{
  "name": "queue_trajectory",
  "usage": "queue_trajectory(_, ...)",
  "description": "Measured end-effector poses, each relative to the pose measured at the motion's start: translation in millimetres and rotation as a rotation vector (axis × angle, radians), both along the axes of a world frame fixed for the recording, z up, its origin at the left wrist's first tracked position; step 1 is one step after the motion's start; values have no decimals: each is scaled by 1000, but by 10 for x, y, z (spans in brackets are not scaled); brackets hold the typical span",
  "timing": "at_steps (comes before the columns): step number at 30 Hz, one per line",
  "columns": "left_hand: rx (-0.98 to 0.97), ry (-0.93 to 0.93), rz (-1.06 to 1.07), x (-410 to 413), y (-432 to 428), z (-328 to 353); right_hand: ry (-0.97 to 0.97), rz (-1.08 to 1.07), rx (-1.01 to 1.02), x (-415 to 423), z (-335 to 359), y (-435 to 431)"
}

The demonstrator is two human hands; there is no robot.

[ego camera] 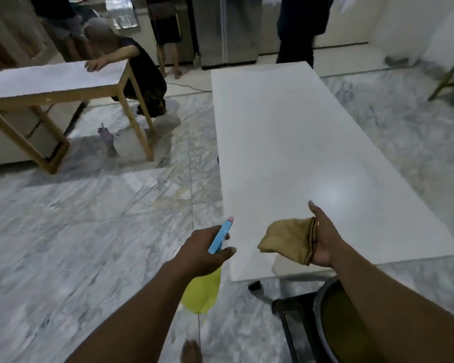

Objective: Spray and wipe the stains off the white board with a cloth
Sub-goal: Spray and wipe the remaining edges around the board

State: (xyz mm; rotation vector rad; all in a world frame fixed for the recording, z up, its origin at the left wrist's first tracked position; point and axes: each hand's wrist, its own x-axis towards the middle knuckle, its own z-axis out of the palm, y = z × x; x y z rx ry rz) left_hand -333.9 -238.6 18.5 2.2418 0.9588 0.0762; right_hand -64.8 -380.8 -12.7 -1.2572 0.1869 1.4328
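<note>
- White board lies flat and long, running away from the viewer over the marble floor; its surface looks plain white with one soft glare patch near the close end, and no stain can be made out at this blur.
- Left hand is closed around a spray bottle, holding it just off the board's near left corner; the blue trigger head with a pink tip points up and toward the board, while the yellow body hangs below the wrist.
- Right hand grips a folded tan cloth between thumb and fingers above the board's near end; the cloth's loose side droops to the left, and whether it touches the surface cannot be told.
- Bottle and cloth sit near each other, apart.
- Far left, a wooden-legged worktop stands with a crouching person behind it, one hand resting on top.
- Two more people stand at the far end.
</note>
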Motion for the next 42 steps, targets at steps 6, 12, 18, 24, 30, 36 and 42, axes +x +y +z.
queue_trajectory(6, -20, -46, -256, 243, 719, -69, -94, -103, -73, -187, 99, -70)
queue_trajectory(12, -24, -57, -484, 693, 983, -97, -114, -223, -289, -417, -24, -244)
queue_trajectory(18, -41, -108, -636, 1392, 1074, -75, -246, -175, -458, -169, 31, -167)
queue_trajectory(24, 20, -135, -745, 2015, 1125, 1, -376, -2, -566, 214, 190, -7)
queue_trajectory(30, 5, -147, -867, 2521, 1034, 49, -444, -31, -655, 398, 449, -14)
queue_trajectory(36, -28, -155, -998, 2876, 977, 2, -478, -60, -750, 469, 600, 40)
queue_trajectory(42, -70, -177, -1158, 3089, 1155, -121, -471, -63, -886, 317, 636, 224)
